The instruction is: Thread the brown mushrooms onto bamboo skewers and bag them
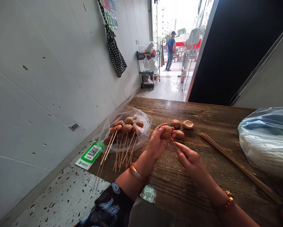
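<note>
My left hand (157, 140) is closed round a brown mushroom cap (166, 132) above the wooden table. In my right hand (189, 157) a thin wooden skewer (173, 143) is pinched, its upper end at the mushroom's lower edge; whether the tip has gone in I cannot tell. Just beyond my hands lie a few loose mushrooms (175, 123), one of them upturned (188, 124). To the left, several skewered mushrooms (127, 128) rest in a clear plastic bag (142, 134), with their sticks (123, 149) pointing towards me.
A bundle of bare skewers (238, 165) lies on the wooden table (217, 116) at right, beside a large plastic bag (266, 142) of white items. A QR code card (90, 154) sits at the left edge. Farther off are a cart (148, 72) and a person (170, 50) outside.
</note>
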The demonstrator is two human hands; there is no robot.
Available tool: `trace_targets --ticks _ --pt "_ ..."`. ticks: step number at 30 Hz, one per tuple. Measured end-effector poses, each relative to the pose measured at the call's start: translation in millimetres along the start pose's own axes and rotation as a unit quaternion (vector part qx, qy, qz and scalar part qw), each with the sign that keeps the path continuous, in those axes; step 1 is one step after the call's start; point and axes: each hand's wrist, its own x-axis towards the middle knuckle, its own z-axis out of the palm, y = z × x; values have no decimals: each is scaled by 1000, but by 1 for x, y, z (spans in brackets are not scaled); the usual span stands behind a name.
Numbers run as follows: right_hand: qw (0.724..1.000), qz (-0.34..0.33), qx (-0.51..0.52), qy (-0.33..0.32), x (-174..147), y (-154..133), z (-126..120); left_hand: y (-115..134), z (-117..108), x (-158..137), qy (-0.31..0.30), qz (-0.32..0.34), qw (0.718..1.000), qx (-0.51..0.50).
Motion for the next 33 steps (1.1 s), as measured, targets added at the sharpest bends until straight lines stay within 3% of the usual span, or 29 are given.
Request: trace_targets --ticks 17,33 --pt "999 25 -30 2 1 3 2 -14 8 -9 -12 -3 1000 21" --pt "993 -28 -108 36 2 12 5 -20 15 -17 -32 -17 999 25"
